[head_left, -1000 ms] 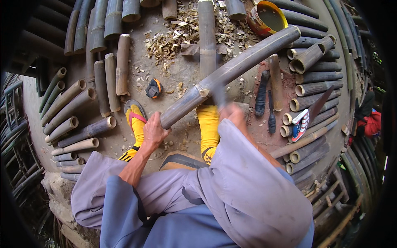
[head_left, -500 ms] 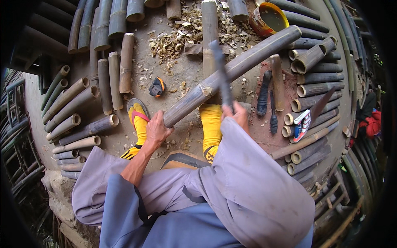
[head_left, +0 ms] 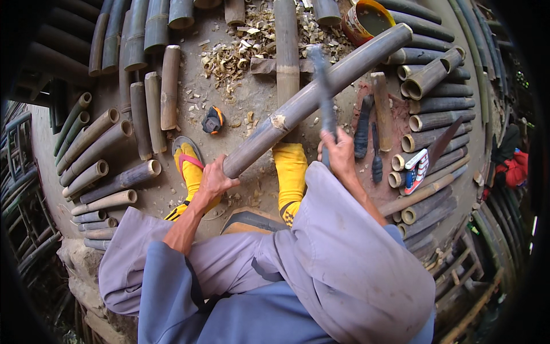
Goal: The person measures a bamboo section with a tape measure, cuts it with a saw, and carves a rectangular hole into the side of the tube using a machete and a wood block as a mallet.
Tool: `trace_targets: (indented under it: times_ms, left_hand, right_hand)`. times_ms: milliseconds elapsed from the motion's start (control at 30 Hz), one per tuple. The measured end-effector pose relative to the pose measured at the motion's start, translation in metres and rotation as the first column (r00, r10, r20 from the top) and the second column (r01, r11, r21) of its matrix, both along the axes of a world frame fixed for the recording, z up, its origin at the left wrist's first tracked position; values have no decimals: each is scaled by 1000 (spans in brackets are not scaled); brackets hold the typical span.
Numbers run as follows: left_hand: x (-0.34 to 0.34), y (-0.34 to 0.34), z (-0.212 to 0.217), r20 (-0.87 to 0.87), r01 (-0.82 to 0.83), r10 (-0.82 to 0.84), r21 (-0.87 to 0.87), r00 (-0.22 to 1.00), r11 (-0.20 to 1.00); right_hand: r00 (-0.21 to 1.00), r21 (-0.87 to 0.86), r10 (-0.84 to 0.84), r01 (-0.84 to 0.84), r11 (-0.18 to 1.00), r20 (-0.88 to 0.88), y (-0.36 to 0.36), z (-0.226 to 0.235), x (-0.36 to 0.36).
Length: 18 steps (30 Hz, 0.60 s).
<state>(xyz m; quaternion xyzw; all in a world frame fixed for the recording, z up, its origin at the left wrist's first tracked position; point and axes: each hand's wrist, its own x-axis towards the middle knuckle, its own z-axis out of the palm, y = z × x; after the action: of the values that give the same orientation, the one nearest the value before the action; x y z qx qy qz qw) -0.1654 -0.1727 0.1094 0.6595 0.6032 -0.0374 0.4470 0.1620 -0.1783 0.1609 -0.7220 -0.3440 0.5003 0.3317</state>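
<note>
Bamboo pole point(head_left: 321, 94) | left hand point(head_left: 215, 180) clamps near end | right hand point(head_left: 339, 153) grips raised blade point(head_left: 322, 92) | shavings point(head_left: 235, 54) far; trimming unfinished.

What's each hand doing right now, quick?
Left hand: closed around the near end of the long bamboo pole.
Right hand: closed on the blade tool's handle, blade raised.

Left hand point(head_left: 215, 182) gripping low, right hand point(head_left: 338, 152) apparently clenched, raised
</note>
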Motion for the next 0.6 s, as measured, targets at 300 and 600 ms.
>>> trace_targets:
  times_ms: [300,600]
  left_hand:
    - [6,-4,10,24,-38,39,-40,999,998]
    - [8,-6,15,15,-39,41,-109,999,993]
  right_hand:
    - [959,-74,-157,143,987,-235,11,4,-1]
    - [871,-156,478,-490,858,-113,-32,25,-39]
